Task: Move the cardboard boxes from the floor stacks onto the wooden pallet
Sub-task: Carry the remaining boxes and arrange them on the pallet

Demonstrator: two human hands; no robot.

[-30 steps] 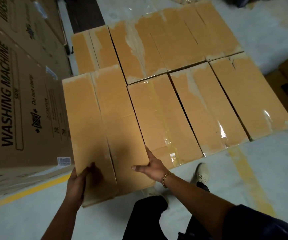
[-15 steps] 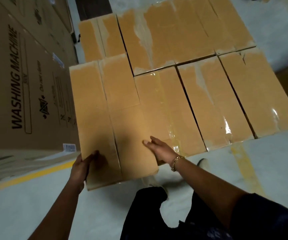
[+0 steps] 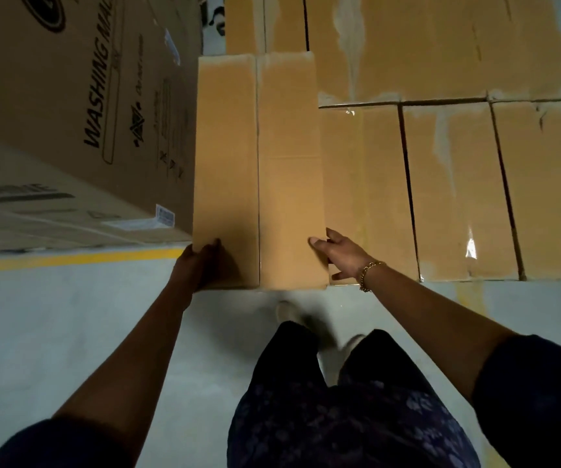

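I have the long box (image 3: 258, 170) by its near end, both grips clenched on it. My left grip (image 3: 201, 265) wraps the near-left corner. My right grip (image 3: 336, 256) pinches the right long edge, thumb on top and fingers down the side. The box points away from me, its right side overlapping the laid boxes (image 3: 451, 190) and its top sitting higher than theirs. Whether it rests on anything I cannot tell. The wooden pallet is hidden (under that layer, I assume).

It is plain, stiff, matt cardboard, so I judge it will not slip in my grips. The centre seam between the flaps looks untaped, and the top would likely give if pressed there. Corners and long edges are the sound places to hold. Being long, it will want to swing at the far end. Its weight I guess as moderate.

Room is tight on the left: the washing-machine carton (image 3: 79, 106) stands just beside the box's left edge. The floor (image 3: 69, 315) on my side of the yellow line (image 3: 69, 260) gives room to step back.
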